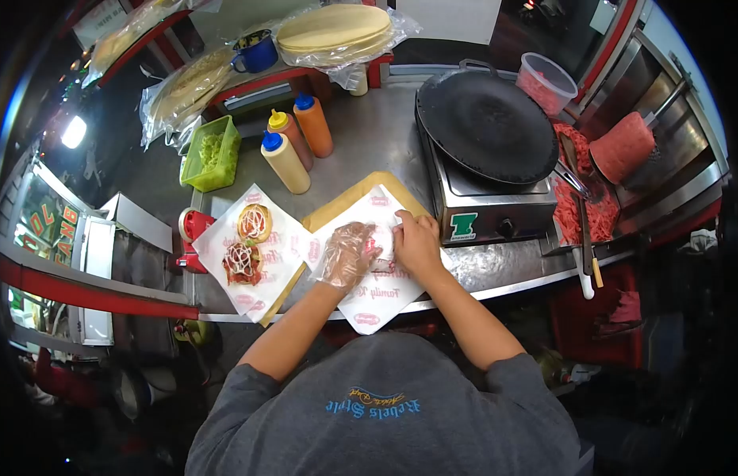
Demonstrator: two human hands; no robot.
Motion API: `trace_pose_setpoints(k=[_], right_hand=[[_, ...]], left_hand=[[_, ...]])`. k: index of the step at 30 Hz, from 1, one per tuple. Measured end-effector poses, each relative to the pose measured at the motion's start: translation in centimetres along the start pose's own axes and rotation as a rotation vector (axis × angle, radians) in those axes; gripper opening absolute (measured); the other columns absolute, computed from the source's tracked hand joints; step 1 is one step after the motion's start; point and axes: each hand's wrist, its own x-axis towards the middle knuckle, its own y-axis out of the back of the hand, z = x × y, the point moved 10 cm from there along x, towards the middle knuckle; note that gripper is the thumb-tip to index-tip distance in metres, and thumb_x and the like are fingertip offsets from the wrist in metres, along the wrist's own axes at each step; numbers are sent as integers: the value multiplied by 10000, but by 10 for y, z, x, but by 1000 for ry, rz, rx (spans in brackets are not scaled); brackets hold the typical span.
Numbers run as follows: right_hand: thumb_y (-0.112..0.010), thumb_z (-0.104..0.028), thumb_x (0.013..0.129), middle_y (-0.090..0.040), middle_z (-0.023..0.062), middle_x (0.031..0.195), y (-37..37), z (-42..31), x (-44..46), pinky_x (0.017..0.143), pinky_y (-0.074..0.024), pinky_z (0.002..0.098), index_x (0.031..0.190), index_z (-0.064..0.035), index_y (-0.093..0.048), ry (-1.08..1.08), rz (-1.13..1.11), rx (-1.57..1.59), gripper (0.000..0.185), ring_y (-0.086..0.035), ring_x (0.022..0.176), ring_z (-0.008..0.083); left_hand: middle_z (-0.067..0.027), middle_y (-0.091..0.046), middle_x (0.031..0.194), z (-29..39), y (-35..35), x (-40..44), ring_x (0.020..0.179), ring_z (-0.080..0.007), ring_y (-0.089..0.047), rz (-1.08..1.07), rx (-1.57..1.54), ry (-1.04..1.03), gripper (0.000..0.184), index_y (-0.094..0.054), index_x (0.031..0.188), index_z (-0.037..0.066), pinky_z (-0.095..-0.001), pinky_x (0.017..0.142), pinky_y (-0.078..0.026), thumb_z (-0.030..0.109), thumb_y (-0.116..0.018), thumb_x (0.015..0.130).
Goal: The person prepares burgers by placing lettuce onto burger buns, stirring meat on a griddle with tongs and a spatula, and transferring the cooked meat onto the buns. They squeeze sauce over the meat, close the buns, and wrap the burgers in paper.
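My left hand (349, 255), in a clear plastic glove, has its fingers curled over a sheet of printed wrapping paper (369, 297) on the counter. Facing it, my bare right hand (417, 244) grips the folded part of that paper. Between the hands the paper is bunched up; anything inside it is hidden. Brown paper (337, 202) shows beneath the sheet's far side. To the left, another printed sheet (277, 262) bears two open bun halves: one topped bun half (254, 224) farther away and another topped bun half (242, 263) nearer, both drizzled with white sauce.
Beyond my hands stand a cream sauce bottle (286, 163) and an orange bottle (313, 127). A green tub (211, 155) holds shredded greens. At right, a black griddle pan (488, 127) sits on a stove (496, 208), beside shredded red meat (579, 214) and a knife (585, 274).
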Motion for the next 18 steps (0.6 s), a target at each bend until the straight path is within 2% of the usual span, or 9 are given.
trace_pose_setpoints(k=[3,4,6,9,12,15,18], right_hand=[[-639,-196,944,-708,248,968,-8,25,15,965,-460,509,1167,-5,-687,-138,-81,202,298,-626,1003,416],[-661,-210,934,-712,236,1008,-8,27,31,974,-465,488,1188,-12,-690,-144,-19,204,324,-618,1035,419],[-708,-202,907,-710,217,1069,-12,26,62,990,-462,486,1164,-45,-721,-159,-39,112,302,-610,1087,406],[-770,-206,862,-721,184,1070,-50,38,88,989,-464,473,1122,-67,-742,-265,-275,11,296,-595,1137,391],[-806,-205,836,-727,176,991,-33,21,85,980,-462,467,1026,-60,-741,-119,-120,46,247,-634,1087,364],[-824,-206,835,-724,135,919,-18,9,72,896,-507,473,977,-41,-691,-149,-200,372,255,-688,931,326],[-775,-140,865,-701,156,889,-4,-2,60,975,-450,469,980,-70,-665,-61,-106,492,174,-674,891,338]], left_hand=[[-233,-552,1442,-14,-7,8,1349,-405,-507,-53,85,44,623,-545,1440,54,-491,1153,-386,416,-689,953],[-237,-540,1455,-21,-11,10,1359,-406,-500,-84,61,63,653,-524,1457,49,-491,1160,-380,429,-689,953],[-254,-509,1487,-35,-24,7,1381,-410,-481,-112,75,84,734,-472,1490,15,-485,1178,-363,466,-690,952],[-256,-504,1494,-35,-22,0,1378,-410,-485,1,64,161,739,-471,1484,-4,-480,1175,-369,457,-694,951],[-246,-510,1496,-32,-21,-10,1371,-406,-495,97,75,177,742,-481,1471,-19,-480,1162,-384,441,-711,937],[-235,-522,1492,-37,-29,-16,1380,-402,-487,163,87,174,755,-481,1476,-14,-479,1170,-370,448,-714,927],[-230,-523,1493,-39,-31,-18,1393,-396,-475,165,111,226,766,-479,1482,-11,-475,1181,-353,459,-711,924]])
